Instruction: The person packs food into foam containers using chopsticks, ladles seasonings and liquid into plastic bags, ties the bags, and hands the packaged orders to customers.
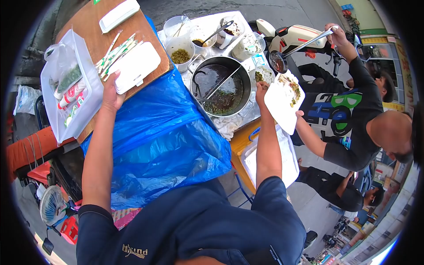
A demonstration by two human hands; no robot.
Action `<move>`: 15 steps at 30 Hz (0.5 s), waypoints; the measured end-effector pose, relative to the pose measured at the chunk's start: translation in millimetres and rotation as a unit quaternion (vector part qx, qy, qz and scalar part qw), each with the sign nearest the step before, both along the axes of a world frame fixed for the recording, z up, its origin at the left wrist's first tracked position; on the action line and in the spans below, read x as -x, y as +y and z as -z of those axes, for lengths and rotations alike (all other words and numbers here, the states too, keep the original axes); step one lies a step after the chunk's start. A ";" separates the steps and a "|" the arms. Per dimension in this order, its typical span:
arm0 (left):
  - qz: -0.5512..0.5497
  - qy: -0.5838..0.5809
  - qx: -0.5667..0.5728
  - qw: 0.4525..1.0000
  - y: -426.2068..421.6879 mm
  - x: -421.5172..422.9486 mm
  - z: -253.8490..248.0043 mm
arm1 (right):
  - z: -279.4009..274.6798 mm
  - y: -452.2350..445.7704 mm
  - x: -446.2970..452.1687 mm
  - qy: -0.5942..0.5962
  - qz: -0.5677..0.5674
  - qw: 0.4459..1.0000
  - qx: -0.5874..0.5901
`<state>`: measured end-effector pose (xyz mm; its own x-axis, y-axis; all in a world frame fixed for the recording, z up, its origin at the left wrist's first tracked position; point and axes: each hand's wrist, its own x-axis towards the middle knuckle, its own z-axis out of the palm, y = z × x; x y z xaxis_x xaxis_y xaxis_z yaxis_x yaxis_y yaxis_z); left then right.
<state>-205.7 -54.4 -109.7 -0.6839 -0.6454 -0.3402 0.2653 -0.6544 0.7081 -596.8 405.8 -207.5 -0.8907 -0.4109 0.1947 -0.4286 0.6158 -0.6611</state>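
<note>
Paved grey ground runs beneath an outdoor street scene in daylight. A brown wooden tabletop stands beside a yellow-edged stand. A cream motor scooter is parked just beyond. Shopfronts with yellow signs line one side; opposite are a standing fan and a red plastic stool.

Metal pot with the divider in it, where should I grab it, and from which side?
I'd take the pot by both side handles, coming from opposite sides: one handle near the cup of greens, the other across the rim. They stick outward, and since the pot holds dark liquid, gripping both should help keep it level.
</note>
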 end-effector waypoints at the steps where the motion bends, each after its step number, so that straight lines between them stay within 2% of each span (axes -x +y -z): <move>1: 0.003 0.000 0.001 1.000 0.6 -1.7 1.1 | 0.3 10.5 13.9 -0.136 -0.007 0.984 0.116; 3: -0.004 0.001 0.006 1.000 1.4 -1.9 0.8 | 7.7 31.1 54.3 -0.316 -0.016 0.912 0.260; 6: -0.010 -0.002 0.011 1.000 -0.2 -1.7 3.7 | 31.0 55.8 91.7 -0.440 -0.024 0.831 0.338; 12: -0.005 -0.006 0.021 1.000 1.1 -0.5 -0.3 | 51.9 99.8 118.0 -0.515 -0.051 0.762 0.390; 15: -0.006 -0.003 0.013 1.000 3.7 0.4 -3.1 | 36.9 118.9 125.7 -0.534 -0.080 0.748 0.387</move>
<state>-206.1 -50.7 -106.7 -0.6733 -0.6625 -0.3281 0.2689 -0.6329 0.7260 -722.6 524.7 -244.4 -0.6598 -0.6605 -0.3583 0.5705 -0.1300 -0.8109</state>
